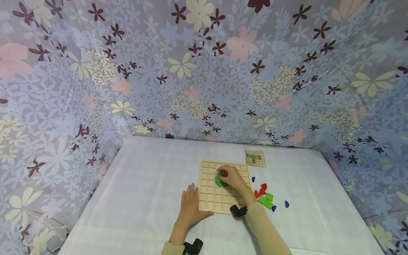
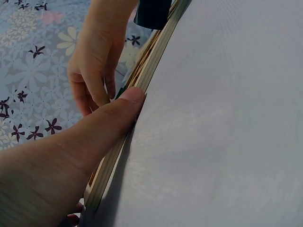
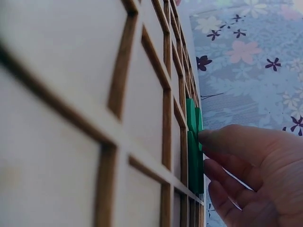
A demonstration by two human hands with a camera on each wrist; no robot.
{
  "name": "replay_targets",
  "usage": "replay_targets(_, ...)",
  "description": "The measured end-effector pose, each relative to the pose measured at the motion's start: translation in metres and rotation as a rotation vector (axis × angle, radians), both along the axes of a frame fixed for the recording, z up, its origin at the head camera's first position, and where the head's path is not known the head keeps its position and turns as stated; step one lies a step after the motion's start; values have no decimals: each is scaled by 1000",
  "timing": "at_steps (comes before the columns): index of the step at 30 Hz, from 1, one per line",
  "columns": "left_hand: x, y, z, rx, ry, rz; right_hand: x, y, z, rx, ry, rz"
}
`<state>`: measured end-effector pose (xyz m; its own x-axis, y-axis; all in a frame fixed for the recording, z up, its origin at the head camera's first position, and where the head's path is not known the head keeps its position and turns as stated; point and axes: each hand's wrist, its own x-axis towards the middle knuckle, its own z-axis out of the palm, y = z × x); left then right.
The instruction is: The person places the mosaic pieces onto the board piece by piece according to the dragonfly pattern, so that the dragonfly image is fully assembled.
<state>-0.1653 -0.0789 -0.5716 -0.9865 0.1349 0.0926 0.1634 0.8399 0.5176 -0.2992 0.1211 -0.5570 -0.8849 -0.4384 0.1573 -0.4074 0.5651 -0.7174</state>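
A square wooden grid board [image 1: 214, 198] lies on the white table. Green quarter-round pieces [image 1: 218, 182] form a disc in its upper middle. My right hand [image 1: 232, 177] is over the board, its thumb and bent fingers at one green piece [image 3: 193, 163]; the thumb tip touches it in the right wrist view. A small white spot by the index fingertip is too small to identify. My left hand [image 1: 190, 202] rests at the board's near left corner, fingers straight along the left side and thumb [image 2: 111, 118] against the front edge.
Right of the board lie red pieces [image 1: 262, 191], a green bar [image 1: 265, 202], a green square [image 1: 269, 197] and several blue half-rounds [image 1: 287, 204]. A pattern card [image 1: 255, 163] lies beyond the board's far right corner. Flowered cloth [image 1: 204, 88] hangs behind the table.
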Motion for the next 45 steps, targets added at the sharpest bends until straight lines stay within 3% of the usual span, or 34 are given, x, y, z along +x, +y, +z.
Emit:
replay_targets(15,-1,-1,-2,-5,-5,-3,2,-2,-2,2,19,45)
replay_targets(23,0,0,-1,18,-10,-9,2,0,-2,-1,-35,19)
replay_targets(28,0,0,0,23,-7,-10,3,3,-1,-19,-23,10)
replay_targets(36,1,0,0,14,9,-10,10,17,13,-99,20,-43)
replay_targets(45,-1,-1,-4,-3,12,0,28,57,27,-58,103,-144)
